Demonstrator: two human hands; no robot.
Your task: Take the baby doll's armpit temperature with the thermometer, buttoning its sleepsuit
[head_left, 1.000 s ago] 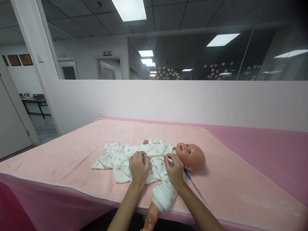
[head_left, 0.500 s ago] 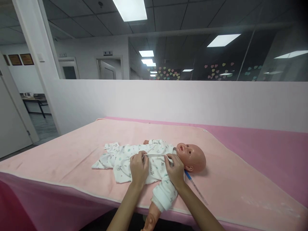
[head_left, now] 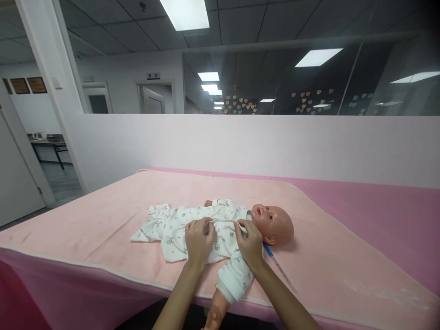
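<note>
A baby doll (head_left: 275, 223) lies on its back with its head to the right, dressed in a white printed baby shirt (head_left: 225, 236). My left hand (head_left: 199, 238) rests on the chest, thumb and fingers pinching a thin white edge of the shirt. Nearer the neck, my right hand (head_left: 250, 240) pinches the same edge, which spans between both hands and sags slightly. The fingertips partly hide what they grip. Below my hands, the doll's sleeved arm (head_left: 235, 275) reaches over the bed's near edge. Beside the head lies a slim stick, blue at one end (head_left: 275, 259).
A pale pink blanket (head_left: 103, 215) covers the padded surface, over a darker pink cover (head_left: 371, 211). White trousers or legs of the clothing (head_left: 151, 231) lie flat to the left. A low white wall (head_left: 240, 142) with glass above stands behind.
The white edge between my hands was taut and straight; now it is slacker and curved. My left hand has turned slightly and its fingertips have shifted a little to the right.
</note>
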